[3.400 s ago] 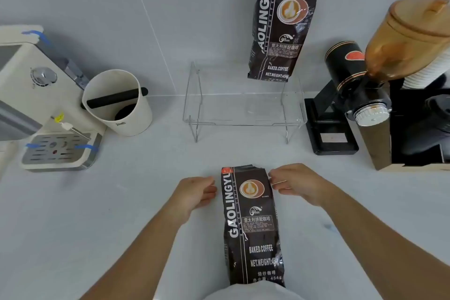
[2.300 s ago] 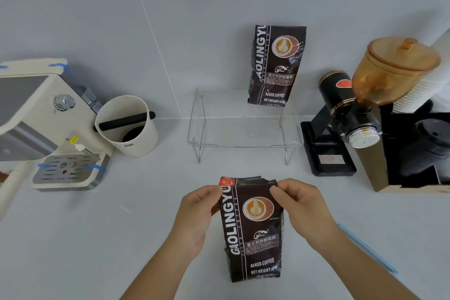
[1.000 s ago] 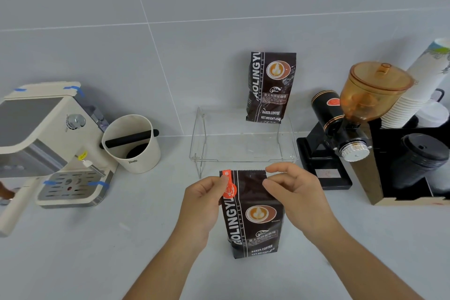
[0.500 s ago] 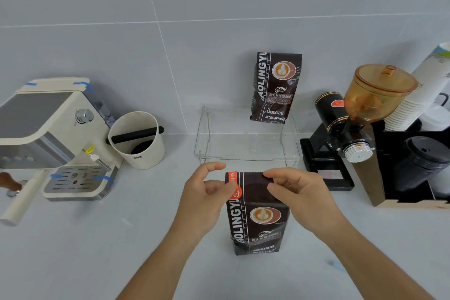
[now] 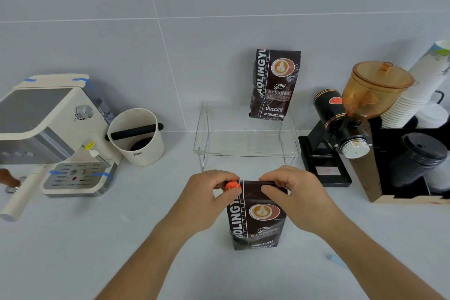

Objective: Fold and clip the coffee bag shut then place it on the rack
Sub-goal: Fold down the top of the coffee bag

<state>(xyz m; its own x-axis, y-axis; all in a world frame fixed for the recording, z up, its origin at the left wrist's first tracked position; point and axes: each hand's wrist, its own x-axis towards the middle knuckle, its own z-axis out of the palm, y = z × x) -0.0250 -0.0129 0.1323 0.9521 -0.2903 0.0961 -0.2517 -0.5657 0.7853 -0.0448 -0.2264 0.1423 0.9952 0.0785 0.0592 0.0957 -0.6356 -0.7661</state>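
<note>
A dark coffee bag (image 5: 258,217) stands upright on the pale counter (image 5: 73,251) at lower centre of the frame, its top edge turned down into a flat fold. The left hand (image 5: 207,200) pinches the upper left corner of the bag, thumb and fingers closed on the fold where an orange round mark (image 5: 232,187) shows. The right hand (image 5: 294,195) grips the upper right part of the fold, fingers curled over the top and the thumb pressed against the front. Behind the bag, toward the middle of the frame, a clear rack (image 5: 246,143) stands against the grey tiled wall (image 5: 219,19); a second coffee bag (image 5: 274,84) stands upright on its right end, leaning on the wall. At the left edge sits a cream espresso machine (image 5: 48,129), and just right of it a cream tub (image 5: 137,140) with a black bar across its mouth. On the right side stand a black grinder (image 5: 341,134) with an amber hopper, a stack of paper cups (image 5: 414,97) and a stack of black lids (image 5: 418,156).
</note>
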